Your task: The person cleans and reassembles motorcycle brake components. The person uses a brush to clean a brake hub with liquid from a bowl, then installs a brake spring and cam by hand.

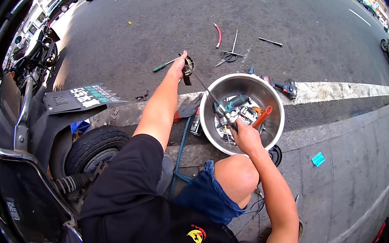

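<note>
My left hand (179, 67) is reached out over the road, its fingers closed on a dark curved part that looks like a brake shoe (188, 69). Over a steel bowl (278, 125), my right hand (246, 137) is wrapped round the dark handle of a tool with a long thin shaft (206, 89). That shaft slants up and left, its tip close to the curved part; whether they touch I cannot tell. Inside the bowl lie a green-and-black power tool (239, 101), an orange tubular piece (262, 117) and several metal tools, partly hidden by my hand.
A scooter's rear wheel (96, 151) and black mud flap (80, 100) are on the left. By the bowl are a glove (187, 109), spray can (196, 124), blue hose (182, 144) and impact driver (289, 88). Beyond lie a screwdriver (164, 66), red hose piece (218, 35) and metal bar (270, 41).
</note>
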The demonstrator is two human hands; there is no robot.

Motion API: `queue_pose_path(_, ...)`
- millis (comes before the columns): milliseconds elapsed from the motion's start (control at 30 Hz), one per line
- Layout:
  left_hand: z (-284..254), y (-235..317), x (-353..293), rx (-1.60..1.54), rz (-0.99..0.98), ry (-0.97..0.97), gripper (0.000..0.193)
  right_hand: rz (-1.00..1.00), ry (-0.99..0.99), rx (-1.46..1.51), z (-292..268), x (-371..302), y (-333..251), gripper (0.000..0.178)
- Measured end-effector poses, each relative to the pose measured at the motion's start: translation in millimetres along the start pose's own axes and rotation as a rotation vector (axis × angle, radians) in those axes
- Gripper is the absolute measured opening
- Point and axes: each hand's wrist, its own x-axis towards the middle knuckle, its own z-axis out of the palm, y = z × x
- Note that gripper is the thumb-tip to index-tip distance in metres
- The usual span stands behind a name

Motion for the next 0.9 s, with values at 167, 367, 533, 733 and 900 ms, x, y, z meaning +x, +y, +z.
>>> queue_pose_path(167, -12, 0, -4, -0.120, 0.013, -0.025, 0.051, 0.102, 0.024, 0.031, 4, -14, 9, 0.030)
queue_pose_path(367, -7, 3, -27, -0.627, 0.111, -0.150, 0.032, 0.129, 0.056, 0.082, 5, -43, 23, 0.030)
queue_pose_path(533, -13, 3, -37, -0.582, 0.116, -0.571, 0.036, -0.034, 0.069, 0.073, 4, -43, 8, 0.029)
queue_pose_path(733, 10, -17, -59, -0.601, 0.152, -0.622, 0.040, 0.017, -0.016, 0.074, -11, -35, 3, 0.028)
queue_pose_path(900, 8, -15, -59, -0.632, 0.141, -0.617, 0.039, 0.053, -0.057, 0.049, -12, -47, 10, 0.028)
